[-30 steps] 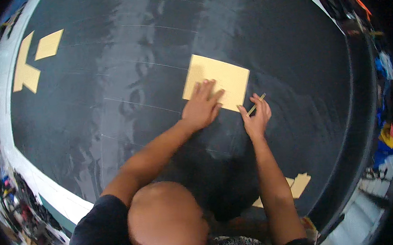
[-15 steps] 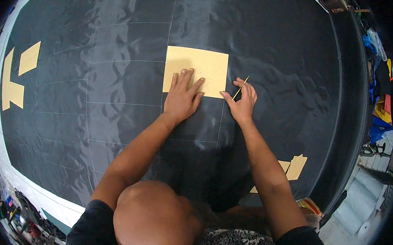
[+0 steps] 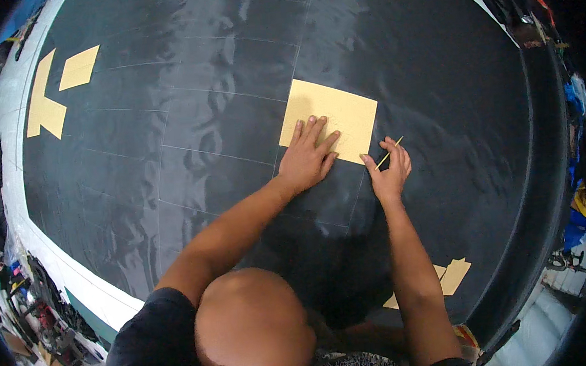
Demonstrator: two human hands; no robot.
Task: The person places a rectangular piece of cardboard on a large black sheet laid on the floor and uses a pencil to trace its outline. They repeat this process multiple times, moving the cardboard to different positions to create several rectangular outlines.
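A tan rectangular card [image 3: 351, 114] lies on a large black sheet [image 3: 231, 167] marked with thin pale lines. Its lower edge runs near one of those lines. My left hand [image 3: 307, 156] presses flat on the card's lower left part, fingers spread, holding nothing. At the card's lower right corner is the thumb of my right hand [image 3: 392, 169]. Between the fingers of that hand sits a thin yellow stick [image 3: 389, 152], like a slim pencil, slanting up to the right; its exact kind is too small to tell.
Several tan cut pieces lie about: an angled one [image 3: 43, 105] and a four-sided one [image 3: 80, 67] at far left, and smaller ones [image 3: 456, 275] by my right forearm. A white table border [image 3: 104, 298] shows at left. Mixed clutter [image 3: 44, 316] lines both sides.
The whole view has shifted, so the card and hands appear further right and slightly lower. Both hands keep nearly the same place on the card, and the stick stays in my right hand.
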